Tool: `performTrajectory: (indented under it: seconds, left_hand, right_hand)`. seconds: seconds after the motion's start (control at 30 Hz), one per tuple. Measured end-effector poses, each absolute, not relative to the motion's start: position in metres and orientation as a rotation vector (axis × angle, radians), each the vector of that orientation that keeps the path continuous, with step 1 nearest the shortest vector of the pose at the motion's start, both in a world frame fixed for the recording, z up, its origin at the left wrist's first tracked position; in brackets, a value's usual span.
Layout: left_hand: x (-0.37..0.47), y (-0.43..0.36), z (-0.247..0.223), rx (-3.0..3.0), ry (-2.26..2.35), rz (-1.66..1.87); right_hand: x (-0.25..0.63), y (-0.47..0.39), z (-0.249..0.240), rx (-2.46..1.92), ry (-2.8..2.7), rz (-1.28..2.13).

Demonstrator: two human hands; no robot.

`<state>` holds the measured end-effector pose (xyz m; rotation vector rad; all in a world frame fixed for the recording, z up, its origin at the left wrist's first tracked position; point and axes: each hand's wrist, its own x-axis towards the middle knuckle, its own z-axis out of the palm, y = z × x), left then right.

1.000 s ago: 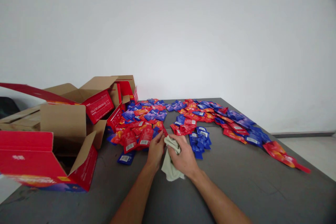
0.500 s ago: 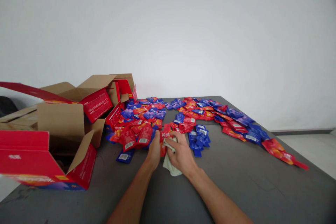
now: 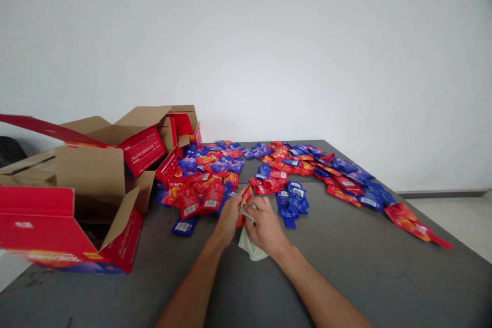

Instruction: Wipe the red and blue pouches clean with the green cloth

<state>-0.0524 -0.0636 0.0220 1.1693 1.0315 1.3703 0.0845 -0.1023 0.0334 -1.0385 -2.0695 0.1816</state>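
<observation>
Between my hands, over the near middle of the table, is a red and orange pouch [image 3: 246, 195]. My left hand [image 3: 229, 218] is closed on its left side. A pale green cloth [image 3: 251, 246] is bunched in my right hand [image 3: 264, 223], pressed against the pouch, and its loose end hangs down to the table. Most of the pouch is hidden by my fingers and the cloth. Left of my hands lies a pile of red pouches [image 3: 212, 196], with a blue pouch [image 3: 185, 226] at its near edge. Several blue pouches [image 3: 292, 203] lie just to the right.
Opened red cardboard boxes [image 3: 38, 220] with raised flaps crowd the left of the grey table [image 3: 346, 271]. A long row of mixed red and blue pouches [image 3: 348, 171] runs along the right edge. Another mixed pile [image 3: 221, 164] lies at the back, before a white wall.
The pouch has turned in my hands, so its printed front shows less now. My left hand has tilted inward over it, and the right hand with the cloth stays against it.
</observation>
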Motion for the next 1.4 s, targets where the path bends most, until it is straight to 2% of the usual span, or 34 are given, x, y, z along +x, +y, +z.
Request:
performTrajectory:
  seconds: [0.13,0.27,0.5,0.73,0.9,1.1,1.27,1.4]
  left_hand:
    - [-0.064,-0.065,0.034,1.258,1.152,1.39]
    - [-0.075,-0.063,0.036,1.611,1.528,1.5]
    - [-0.065,-0.062,0.02,2.084,2.062,1.127]
    - [-0.05,-0.069,0.009,2.424,1.774,0.748]
    - [-0.05,-0.071,0.007,2.394,2.007,0.625]
    - [-0.053,-0.074,0.01,2.3,2.347,0.627]
    - [-0.046,-0.077,0.018,2.325,2.288,0.718]
    - [-0.041,-0.071,0.015,2.341,2.05,0.921]
  right_hand:
    - [0.085,-0.1,0.028,-1.113,-2.086,0.162]
    - [0.092,-0.094,0.022,-1.215,-2.027,0.109]
    - [0.102,-0.082,0.006,-1.327,-1.95,0.0]
    - [0.108,-0.075,-0.001,-1.346,-1.945,0.06]
    - [0.114,-0.071,0.007,-1.397,-2.071,0.293]
    - [0.116,-0.065,0.01,-1.504,-2.183,0.44]
    - [0.115,-0.066,0.009,-1.49,-2.176,0.378]
    - [0.113,-0.068,0.01,-1.459,-2.141,0.319]
